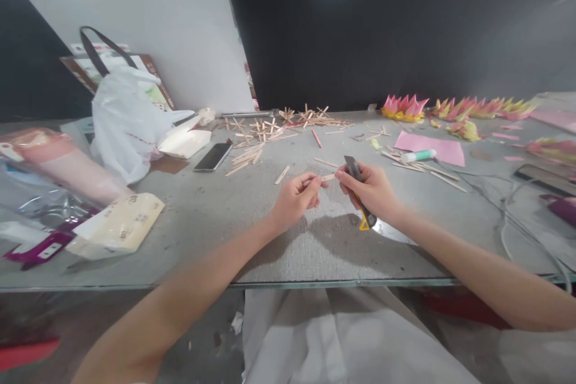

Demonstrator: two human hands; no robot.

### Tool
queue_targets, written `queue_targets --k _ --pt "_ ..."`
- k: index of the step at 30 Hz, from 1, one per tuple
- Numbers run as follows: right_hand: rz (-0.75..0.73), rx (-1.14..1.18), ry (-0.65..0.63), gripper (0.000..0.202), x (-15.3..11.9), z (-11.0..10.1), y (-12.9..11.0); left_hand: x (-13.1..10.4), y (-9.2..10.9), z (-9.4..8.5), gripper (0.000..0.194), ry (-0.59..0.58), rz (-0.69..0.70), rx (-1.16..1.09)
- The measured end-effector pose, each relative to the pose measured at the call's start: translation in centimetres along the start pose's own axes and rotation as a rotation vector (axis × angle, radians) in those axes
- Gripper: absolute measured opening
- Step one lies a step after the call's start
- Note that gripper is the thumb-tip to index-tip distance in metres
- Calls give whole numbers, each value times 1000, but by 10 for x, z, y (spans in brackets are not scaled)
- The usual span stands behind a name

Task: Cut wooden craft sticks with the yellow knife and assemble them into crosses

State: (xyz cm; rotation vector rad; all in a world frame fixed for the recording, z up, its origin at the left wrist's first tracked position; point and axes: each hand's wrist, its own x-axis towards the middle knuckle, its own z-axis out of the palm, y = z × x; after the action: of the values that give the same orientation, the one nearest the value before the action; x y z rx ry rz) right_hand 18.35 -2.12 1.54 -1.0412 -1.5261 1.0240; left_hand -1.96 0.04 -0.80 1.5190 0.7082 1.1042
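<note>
Left hand (298, 197): pinching one wooden stick (329, 177) above the desk (202, 234). Right hand (373, 189): fingertips at the stick's end, black-and-yellow cutter (353, 167) gripped. Step, apparently: positioning the stick; next calls for steady pinching.

the stick (330, 177) shows only in part, one end covered by the left hand (297, 199) and the other by the right hand (371, 189), whose fingers also hide the middle of the cutter (353, 168). the white bag (123, 114) covers much of the brown-edged thing (157, 75) behind it. print on the tissue pack (141, 219) is too small to read. the right edge cuts off the purple thing (562, 210) and a paper flower (551, 149); the left edge crops a blurred red thing (29, 353).
</note>
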Motion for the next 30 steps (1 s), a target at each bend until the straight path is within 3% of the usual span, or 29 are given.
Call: queue_targets --k 4,7,15,30 --pt "6 -2 -61 38 -5 3 2 1 1 -1 37 165 115 -16" --pt "18 -4 -101 37 -8 7 3 1 2 -3 36 203 121 8" --pt "23 20 -124 37 -12 16 9 -4 6 2 29 127 88 140" --pt "25 49 -107 38 -12 18 14 -4 2 2 35 30 43 90"
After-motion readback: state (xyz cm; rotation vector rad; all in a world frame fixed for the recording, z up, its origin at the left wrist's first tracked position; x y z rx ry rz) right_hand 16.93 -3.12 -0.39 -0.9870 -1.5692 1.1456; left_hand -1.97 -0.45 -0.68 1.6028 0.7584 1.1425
